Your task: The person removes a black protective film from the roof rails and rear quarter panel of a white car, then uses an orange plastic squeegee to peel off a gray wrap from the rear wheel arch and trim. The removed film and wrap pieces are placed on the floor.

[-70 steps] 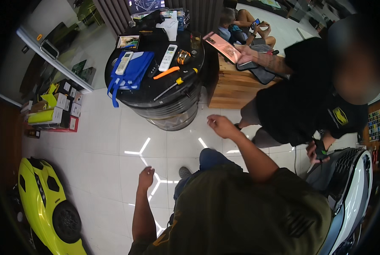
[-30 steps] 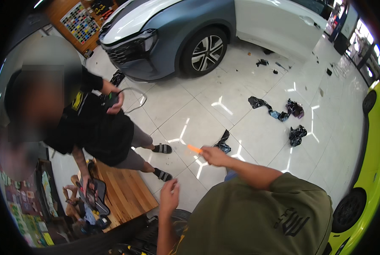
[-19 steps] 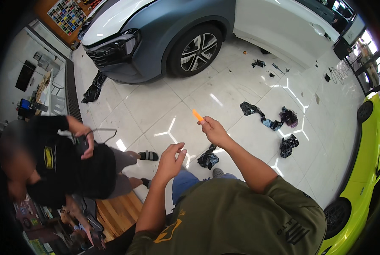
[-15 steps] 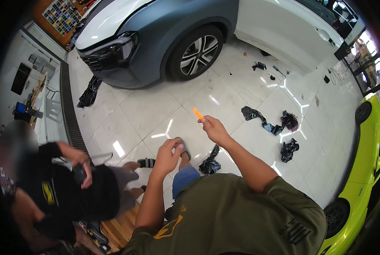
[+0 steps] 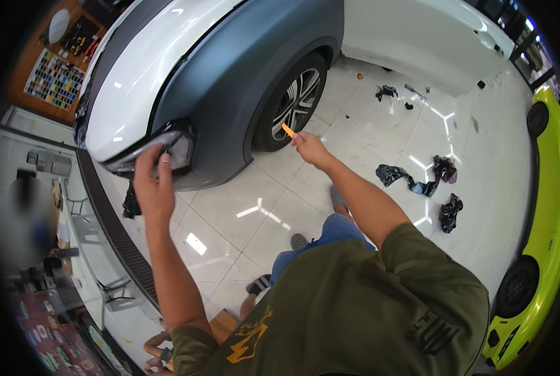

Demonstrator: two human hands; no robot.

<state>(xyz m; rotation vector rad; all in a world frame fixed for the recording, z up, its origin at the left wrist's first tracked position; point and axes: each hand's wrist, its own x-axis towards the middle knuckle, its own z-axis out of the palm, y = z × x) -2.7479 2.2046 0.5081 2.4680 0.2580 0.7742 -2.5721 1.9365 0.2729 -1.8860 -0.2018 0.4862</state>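
Orange, narrow, slightly curved tool (image 5: 287,130) is projecting, in the head view, from the person's right hand (image 5: 310,150), whose fingers are grasping its near end. It is appearing in front of the black-tyred, silver-spoked wheel (image 5: 300,103); contact cannot be determined. The left hand (image 5: 154,185) is showing released, fingers parted, before the clear, dark-edged headlight (image 5: 181,149) of the white and matte blue-grey car (image 5: 230,81); whether it is touching cannot be told. Crumpled black plastic film (image 5: 450,213) is lying on the glossy pale tiled floor (image 5: 226,203). A lime-green car (image 5: 546,225) is standing at the right.
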